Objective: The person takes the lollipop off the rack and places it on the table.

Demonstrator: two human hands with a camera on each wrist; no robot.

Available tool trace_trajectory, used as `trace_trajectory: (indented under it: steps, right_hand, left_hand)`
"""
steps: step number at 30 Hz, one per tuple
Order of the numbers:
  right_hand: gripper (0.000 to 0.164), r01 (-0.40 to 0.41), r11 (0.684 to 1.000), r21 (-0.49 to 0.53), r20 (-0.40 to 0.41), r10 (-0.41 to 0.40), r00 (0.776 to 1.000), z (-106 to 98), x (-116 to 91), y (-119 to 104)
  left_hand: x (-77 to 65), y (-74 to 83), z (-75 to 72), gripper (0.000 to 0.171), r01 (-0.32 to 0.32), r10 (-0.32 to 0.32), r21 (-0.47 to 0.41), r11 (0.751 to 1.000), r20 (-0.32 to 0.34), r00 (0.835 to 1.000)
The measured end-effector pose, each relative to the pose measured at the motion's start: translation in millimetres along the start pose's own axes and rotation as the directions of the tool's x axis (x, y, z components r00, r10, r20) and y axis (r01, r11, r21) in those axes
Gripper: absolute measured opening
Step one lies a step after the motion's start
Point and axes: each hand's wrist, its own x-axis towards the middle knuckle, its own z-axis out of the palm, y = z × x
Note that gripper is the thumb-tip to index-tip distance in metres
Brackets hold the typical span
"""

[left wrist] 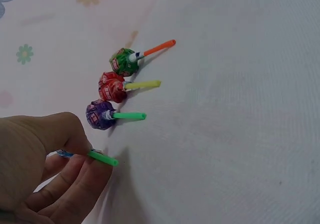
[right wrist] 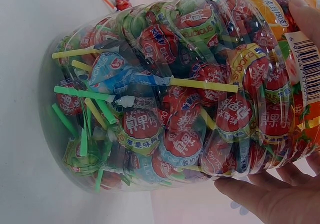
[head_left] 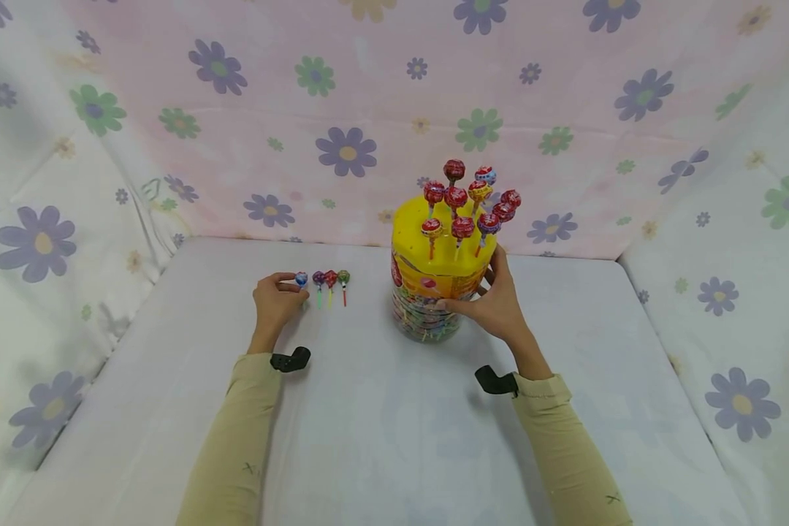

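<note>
My left hand pinches a blue-wrapped lollipop by its green stick; in the left wrist view the fingers mostly hide its head. Just right of it, a purple lollipop, a red one and a green one lie side by side on the table. With my right hand I grip a clear plastic jar, thumb in front and fingers round the far right side. Wrapped lollipops fill the jar. Several more lollipops stand upright in its yellow lid.
The white-covered table meets a floral cloth at the back, with more floral cloth on both sides. Black wrist cameras sit on both forearms.
</note>
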Motion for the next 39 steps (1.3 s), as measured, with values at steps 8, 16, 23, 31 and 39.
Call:
trace_trajectory:
  steps: [8,16,23,31,39]
  right_hand:
    - [0.106,-0.001,1.0,-0.002,0.003,0.001,1.0,1,0,-1]
    - [0.106,-0.002,1.0,-0.003,0.003,0.002,1.0,1,-1,-8]
    - [0.109,0.0,1.0,-0.027,0.001,0.0,1.0,2,2,-3]
    - [0.104,0.013,1.0,-0.016,0.0,-0.013,1.0,1,1,-1]
    - [0.106,0.014,1.0,-0.01,-0.003,-0.014,1.0,0,0,-2]
  left_hand:
    - [4.2,-4.4,1.5,0.044,-0.031,0.031,0.029,0.999,0.023,0.999]
    - [10.3,-3.4,2.8,0.041,-0.057,0.054,0.091,0.994,0.037,0.998]
    - [10.5,-2.6,1.5,0.044,-0.089,0.082,0.106,0.99,0.063,0.995]
    - [6.6,13.9,-6.8,0.049,-0.167,0.159,0.112,0.98,0.079,0.984]
    - [-5.3,68.9,-8.4,0.038,-0.39,0.39,-0.01,0.921,0.053,0.919]
